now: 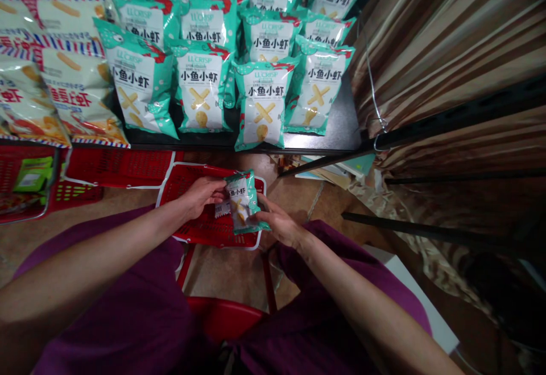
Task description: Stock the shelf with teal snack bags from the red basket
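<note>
Both my hands hold one teal-and-white snack bag [243, 200] over a red plastic basket [200, 233] on the floor. My left hand [200, 194] grips the bag's left edge with closed fingers. My right hand [277, 224] holds its lower right side from beneath. A small white packet [222, 209] lies in the basket just under the bag. Ahead, a dark shelf [341, 127] carries rows of the same teal snack bags [260, 102] standing upright.
Striped red-white-blue snack bags [63, 79] fill the shelf's left part. More red baskets [115, 165] sit on the floor at left, one holding a green box [32, 174]. Brown striped curtain [447, 50] and dark rails [426, 230] stand right. A red stool [226, 315] is beneath me.
</note>
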The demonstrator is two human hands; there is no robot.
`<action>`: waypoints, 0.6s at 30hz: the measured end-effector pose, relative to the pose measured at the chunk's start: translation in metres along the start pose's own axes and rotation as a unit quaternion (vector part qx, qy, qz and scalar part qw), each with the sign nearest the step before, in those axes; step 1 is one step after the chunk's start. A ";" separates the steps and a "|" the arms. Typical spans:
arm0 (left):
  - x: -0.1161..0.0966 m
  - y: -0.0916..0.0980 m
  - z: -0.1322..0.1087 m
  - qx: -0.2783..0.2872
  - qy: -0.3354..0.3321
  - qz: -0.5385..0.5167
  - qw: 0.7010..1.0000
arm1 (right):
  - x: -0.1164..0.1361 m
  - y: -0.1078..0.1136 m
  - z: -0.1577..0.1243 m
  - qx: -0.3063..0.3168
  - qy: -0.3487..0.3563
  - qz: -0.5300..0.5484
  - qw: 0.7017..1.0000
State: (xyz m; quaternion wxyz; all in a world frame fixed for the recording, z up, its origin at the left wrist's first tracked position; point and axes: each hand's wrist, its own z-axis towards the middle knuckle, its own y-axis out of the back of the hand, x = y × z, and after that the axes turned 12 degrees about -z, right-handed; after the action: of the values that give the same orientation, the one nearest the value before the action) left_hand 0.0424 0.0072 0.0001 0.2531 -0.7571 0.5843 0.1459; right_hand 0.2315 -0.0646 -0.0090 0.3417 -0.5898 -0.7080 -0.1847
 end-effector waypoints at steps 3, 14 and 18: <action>-0.001 0.003 0.000 -0.011 -0.009 0.001 1.000 | 0.005 -0.001 -0.002 0.014 -0.037 0.044 0.998; 0.002 0.003 0.004 0.044 0.009 -0.054 0.998 | 0.007 -0.002 0.000 0.033 -0.047 0.099 0.993; 0.000 0.002 0.002 0.033 -0.011 -0.059 0.998 | 0.005 -0.002 0.001 0.024 -0.048 0.103 0.993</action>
State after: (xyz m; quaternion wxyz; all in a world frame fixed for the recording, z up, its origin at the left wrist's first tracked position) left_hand 0.0406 0.0079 -0.0023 0.2925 -0.7798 0.5404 0.1197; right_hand 0.2290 -0.0609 -0.0063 0.3387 -0.6596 -0.6630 -0.1031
